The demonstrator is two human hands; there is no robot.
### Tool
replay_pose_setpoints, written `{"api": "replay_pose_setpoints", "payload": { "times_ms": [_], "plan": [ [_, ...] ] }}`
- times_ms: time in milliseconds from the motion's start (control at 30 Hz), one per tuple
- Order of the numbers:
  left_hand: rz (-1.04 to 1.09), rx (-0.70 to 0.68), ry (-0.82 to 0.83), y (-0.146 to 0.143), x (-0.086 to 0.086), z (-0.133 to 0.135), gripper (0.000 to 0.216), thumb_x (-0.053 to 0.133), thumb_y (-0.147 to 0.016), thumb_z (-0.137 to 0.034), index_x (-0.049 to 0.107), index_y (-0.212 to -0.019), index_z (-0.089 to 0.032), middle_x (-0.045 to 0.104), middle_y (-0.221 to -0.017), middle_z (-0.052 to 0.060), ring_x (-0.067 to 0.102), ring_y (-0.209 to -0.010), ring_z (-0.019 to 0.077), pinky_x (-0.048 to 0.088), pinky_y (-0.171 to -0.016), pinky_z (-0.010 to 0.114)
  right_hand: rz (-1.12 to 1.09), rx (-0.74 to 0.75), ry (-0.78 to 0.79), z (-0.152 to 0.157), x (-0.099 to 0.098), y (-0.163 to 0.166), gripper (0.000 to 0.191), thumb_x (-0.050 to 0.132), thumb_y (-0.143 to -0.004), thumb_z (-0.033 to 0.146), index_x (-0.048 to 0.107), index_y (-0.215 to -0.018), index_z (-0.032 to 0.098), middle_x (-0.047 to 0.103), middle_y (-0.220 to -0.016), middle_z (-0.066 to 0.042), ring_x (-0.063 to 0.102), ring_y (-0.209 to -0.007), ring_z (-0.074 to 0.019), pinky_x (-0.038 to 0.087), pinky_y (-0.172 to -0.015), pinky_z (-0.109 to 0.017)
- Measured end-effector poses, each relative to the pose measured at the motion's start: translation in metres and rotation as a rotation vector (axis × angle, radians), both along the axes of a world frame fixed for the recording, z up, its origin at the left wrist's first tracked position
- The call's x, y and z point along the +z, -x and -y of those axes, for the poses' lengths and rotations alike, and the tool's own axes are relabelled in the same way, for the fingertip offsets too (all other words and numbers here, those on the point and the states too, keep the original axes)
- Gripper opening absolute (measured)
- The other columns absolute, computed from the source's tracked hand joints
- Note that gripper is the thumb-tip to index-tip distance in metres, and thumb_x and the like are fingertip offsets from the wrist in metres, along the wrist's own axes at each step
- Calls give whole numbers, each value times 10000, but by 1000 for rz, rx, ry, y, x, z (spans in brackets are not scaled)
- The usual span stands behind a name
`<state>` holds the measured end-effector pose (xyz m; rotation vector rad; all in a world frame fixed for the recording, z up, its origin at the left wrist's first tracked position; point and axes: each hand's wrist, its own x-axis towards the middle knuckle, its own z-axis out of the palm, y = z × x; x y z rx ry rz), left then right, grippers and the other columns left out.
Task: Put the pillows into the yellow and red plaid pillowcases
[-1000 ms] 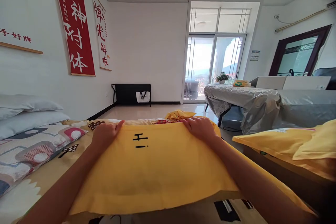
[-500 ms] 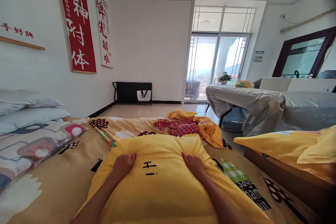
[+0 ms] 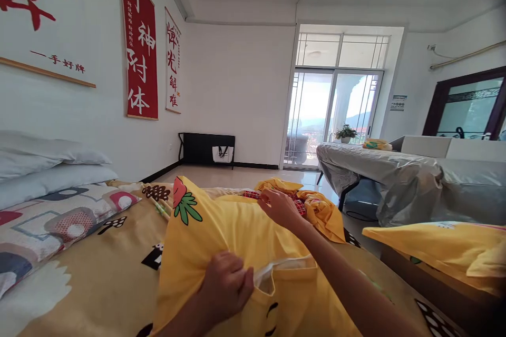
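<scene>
A yellow pillowcase [image 3: 205, 237] with a pillow inside stands tilted on the bed in front of me, a carrot print at its top left corner. My left hand [image 3: 225, 287] is closed on the near edge of the case, where the white pillow [image 3: 276, 271] shows at the opening. My right hand [image 3: 279, 205] reaches over the far top edge and pinches the yellow fabric there.
The bed [image 3: 98, 268] has a patterned yellow sheet. Pillows [image 3: 51, 168] are stacked at the left by the wall. A bunched yellow and red plaid cloth [image 3: 312, 205] lies behind the pillow. A covered table [image 3: 379, 168] stands to the right, another yellow pillow [image 3: 443, 247] nearer.
The pillow was lying flat under both palms; now it is raised and turned. My left hand came back to the near opening and gripped it, my right hand moved to the far edge.
</scene>
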<state>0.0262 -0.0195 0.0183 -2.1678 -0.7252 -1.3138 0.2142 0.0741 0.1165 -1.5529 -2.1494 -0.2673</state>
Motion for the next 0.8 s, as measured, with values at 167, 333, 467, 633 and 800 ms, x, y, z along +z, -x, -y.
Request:
{"api": "replay_pose_setpoints", "payload": {
  "times_ms": [167,333,467,633,800],
  "plan": [
    [5,-206,-303,-36,-4,28,458,457,-844,-135,308,-411,-164,338,-414,-20,274,-427,102,169,-446,275,-194,626,227,8,60,100,776,629,-747,616,425,-1380,214,449,-1430,-143,411,-1303,-308,333,-1046,-458],
    [-99,-147,-331,-39,-17,31,462,449,-874,-121,339,-428,-173,310,-393,-40,232,-403,93,179,-387,247,-152,924,817,5,70,153,527,661,-686,632,649,-959,181,682,-899,-24,617,-754,-174,478,-637,-262],
    [-101,-124,-336,-22,-13,39,427,499,-874,-197,367,-468,-184,346,-427,-44,297,-415,90,233,-417,248,-67,978,668,7,70,161,370,671,-702,510,622,-696,143,544,-628,48,494,-616,-103,381,-563,-207],
    [291,154,-261,51,-29,67,201,454,-910,-309,635,-901,-221,631,-792,50,610,-793,178,485,-748,323,-233,869,409,2,92,124,407,586,-775,540,643,-712,142,542,-598,33,477,-594,-107,370,-542,-218],
    [627,352,465,116,-65,91,659,645,-723,-521,481,-1319,-291,607,-1255,96,598,-1082,308,550,-814,397,-500,844,212,-2,119,81,377,557,-812,543,639,-739,182,657,-750,-12,584,-702,-147,459,-642,-249]
  ]
}}
